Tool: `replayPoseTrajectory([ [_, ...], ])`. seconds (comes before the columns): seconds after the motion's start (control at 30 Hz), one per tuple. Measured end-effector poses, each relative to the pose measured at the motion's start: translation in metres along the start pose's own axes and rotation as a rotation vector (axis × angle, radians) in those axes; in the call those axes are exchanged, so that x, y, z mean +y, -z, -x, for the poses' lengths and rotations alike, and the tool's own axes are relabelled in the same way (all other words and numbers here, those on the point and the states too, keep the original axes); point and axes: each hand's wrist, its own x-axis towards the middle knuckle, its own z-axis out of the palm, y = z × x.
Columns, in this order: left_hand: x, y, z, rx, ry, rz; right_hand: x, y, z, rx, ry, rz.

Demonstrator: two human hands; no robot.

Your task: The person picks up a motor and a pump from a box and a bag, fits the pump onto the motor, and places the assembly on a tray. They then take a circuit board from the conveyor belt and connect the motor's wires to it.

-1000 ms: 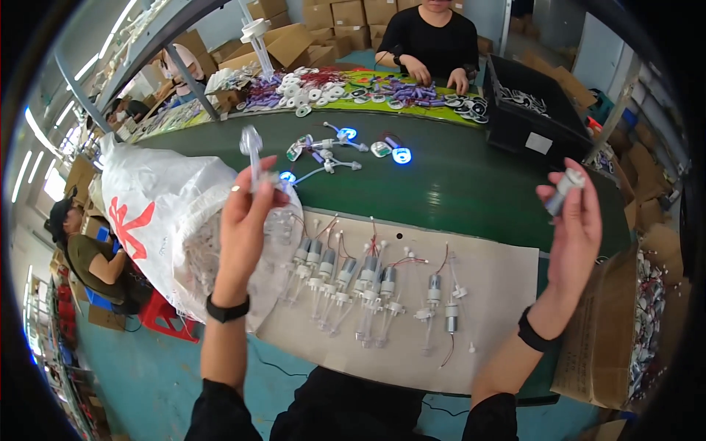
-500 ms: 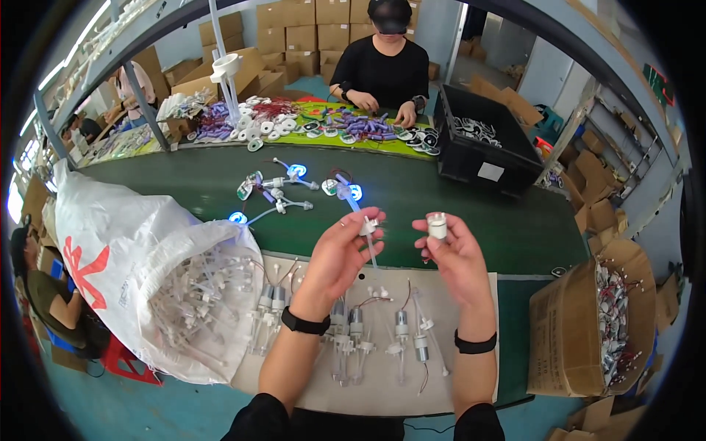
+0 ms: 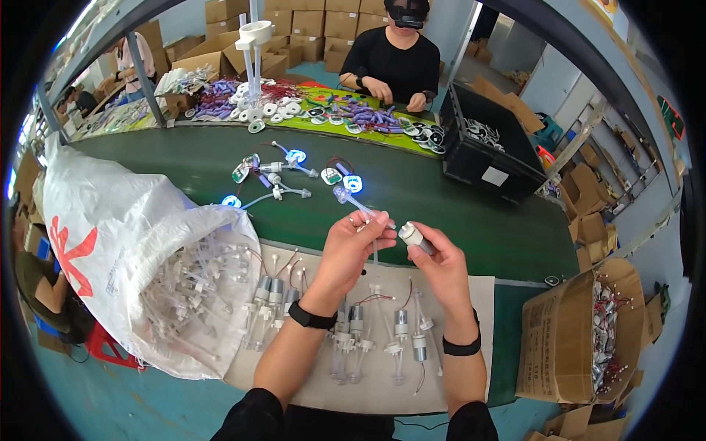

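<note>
Between the pinched fingers of my left hand [image 3: 354,246] is a clear plastic tube fitting [image 3: 362,206], one tube pointing up and away and another hanging down. My right hand [image 3: 443,272] grips a small cylindrical motor pump [image 3: 414,237], its white end tilted toward the fitting. A narrow gap seems to separate the two parts. Below my hands, several silver motors with clear tube fittings [image 3: 401,331] lie on a beige board [image 3: 331,408]. Past my left hand, wired assemblies with glowing blue round lights [image 3: 353,184] rest on the green belt.
On the left, a white woven sack [image 3: 110,198] spills clear tube fittings onto the board. A cardboard box [image 3: 555,338] of wired motors stands right. Across the green belt [image 3: 500,235], a person [image 3: 390,62] handles purple cylinders beside a black crate [image 3: 489,151].
My hands have come closer together. The pump in my right hand has tilted toward the fitting in my left. The view has shifted slightly.
</note>
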Motion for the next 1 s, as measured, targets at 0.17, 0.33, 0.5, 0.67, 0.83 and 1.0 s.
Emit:
replayPoseTrajectory([
  [0.17,-0.003,0.004,-0.001,0.007,0.042,0.059,-0.006,-0.007,0.004,0.010,-0.022,-0.028],
  [0.33,-0.007,0.006,-0.002,-0.034,0.074,0.087,-0.007,-0.009,0.005,0.016,0.050,0.010],
  [0.5,-0.007,0.006,-0.002,-0.059,0.073,0.098,-0.010,-0.007,0.005,-0.013,0.049,0.055],
  [0.67,-0.008,0.005,-0.003,-0.063,0.061,0.063,-0.017,-0.008,0.006,-0.006,0.064,0.099],
  [0.83,-0.006,0.006,-0.001,-0.085,0.059,0.046,-0.019,-0.007,0.008,0.034,0.119,0.239],
  [1.0,-0.008,0.005,0.000,-0.048,0.018,-0.071,-0.020,-0.010,0.008,0.049,0.115,0.264],
])
